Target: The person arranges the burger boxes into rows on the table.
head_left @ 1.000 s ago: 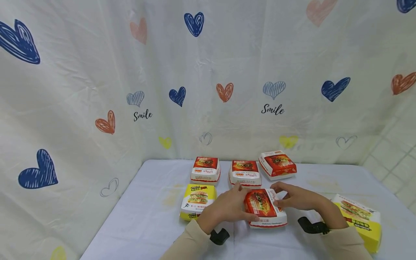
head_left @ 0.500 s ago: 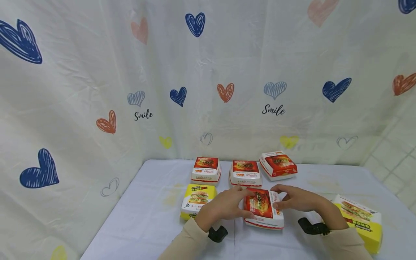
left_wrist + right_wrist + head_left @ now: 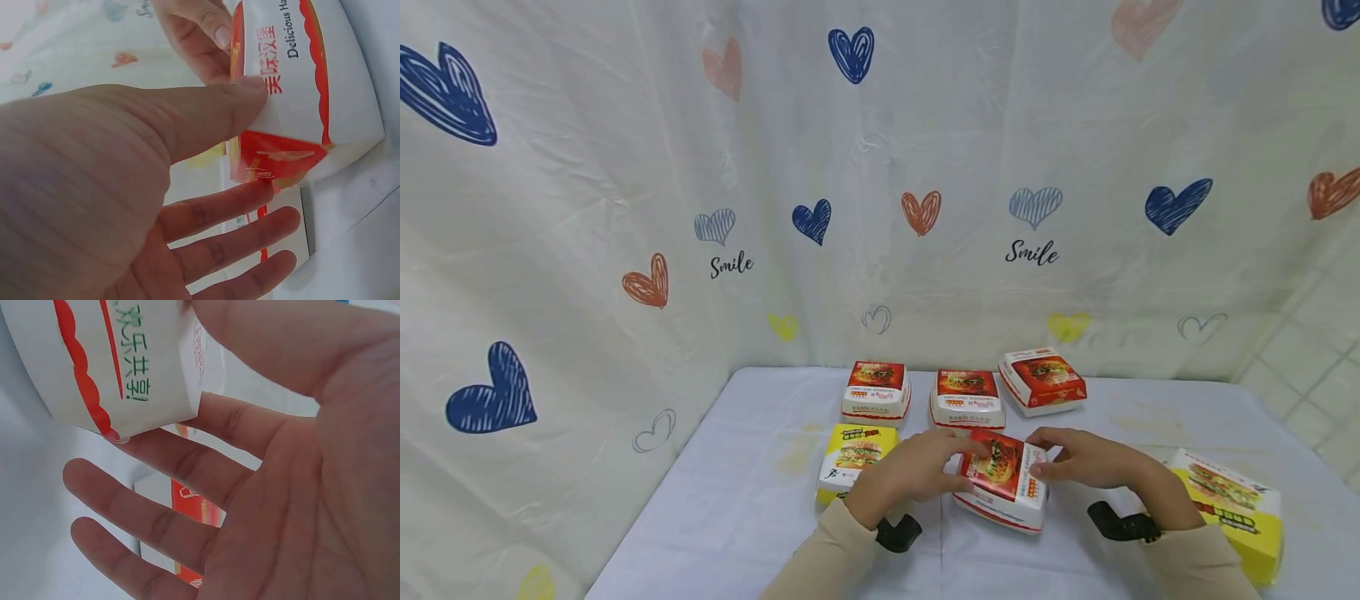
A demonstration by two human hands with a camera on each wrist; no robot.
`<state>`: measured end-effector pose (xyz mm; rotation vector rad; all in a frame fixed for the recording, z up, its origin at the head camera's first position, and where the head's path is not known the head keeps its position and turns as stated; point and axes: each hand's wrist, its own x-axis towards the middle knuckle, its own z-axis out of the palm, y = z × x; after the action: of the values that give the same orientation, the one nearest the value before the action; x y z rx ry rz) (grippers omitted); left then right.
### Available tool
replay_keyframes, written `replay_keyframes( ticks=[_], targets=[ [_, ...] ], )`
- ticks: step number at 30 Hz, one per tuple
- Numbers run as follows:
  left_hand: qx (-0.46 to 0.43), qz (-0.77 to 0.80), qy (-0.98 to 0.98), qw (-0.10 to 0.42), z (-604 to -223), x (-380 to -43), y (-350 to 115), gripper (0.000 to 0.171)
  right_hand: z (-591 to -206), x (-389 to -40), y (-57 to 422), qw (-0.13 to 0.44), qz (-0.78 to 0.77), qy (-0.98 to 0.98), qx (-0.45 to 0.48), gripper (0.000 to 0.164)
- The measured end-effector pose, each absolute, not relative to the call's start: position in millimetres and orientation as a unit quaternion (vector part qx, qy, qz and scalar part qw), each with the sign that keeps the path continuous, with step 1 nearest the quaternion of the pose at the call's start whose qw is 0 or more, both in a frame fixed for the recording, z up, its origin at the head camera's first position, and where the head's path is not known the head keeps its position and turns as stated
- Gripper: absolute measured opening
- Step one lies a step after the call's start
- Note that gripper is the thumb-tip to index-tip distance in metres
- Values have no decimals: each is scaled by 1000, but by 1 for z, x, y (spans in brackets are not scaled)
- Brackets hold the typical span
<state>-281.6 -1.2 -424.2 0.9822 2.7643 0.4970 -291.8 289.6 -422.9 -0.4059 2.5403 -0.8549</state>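
A red and white burger box (image 3: 1000, 487) sits turned at an angle at the front middle of the table, between both hands. My left hand (image 3: 913, 467) pinches its left corner, the thumb on the lid and the index fingertip at the side; the other fingers stretch out free in the left wrist view. At its far right corner my right hand (image 3: 1086, 457) pinches the box, thumb on top and fingers at the side, while two fingers (image 3: 119, 494) spread away from it in the right wrist view. The box's underside is hidden.
Along the back stand three more red and white burger boxes (image 3: 876, 392), (image 3: 967, 398), (image 3: 1042, 381). One yellow burger box (image 3: 856, 454) lies left of my left hand, and another yellow box (image 3: 1228, 508) lies beyond my right forearm. A heart-printed curtain (image 3: 955, 283) hangs behind the table (image 3: 730, 500).
The box between my hands has shifted slightly left and toward me and turned clockwise. My left hand has drifted a little left with it; the right hand has barely moved.
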Motion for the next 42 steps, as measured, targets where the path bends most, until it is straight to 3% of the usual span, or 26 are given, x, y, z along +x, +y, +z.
replay_keyframes(
  ticks=[23, 34, 42],
  targets=[
    [342, 171, 922, 57, -421, -286, -8, 44, -423, -290, 288, 218, -300, 913, -167, 33],
    [308, 169, 936, 23, -423, -286, -8, 33, -422, -286, 286, 224, -288, 913, -183, 31],
    [277, 148, 949, -14, -428, -287, -4, 24, -421, -284, 282, 226, -288, 916, -165, 38]
  ],
)
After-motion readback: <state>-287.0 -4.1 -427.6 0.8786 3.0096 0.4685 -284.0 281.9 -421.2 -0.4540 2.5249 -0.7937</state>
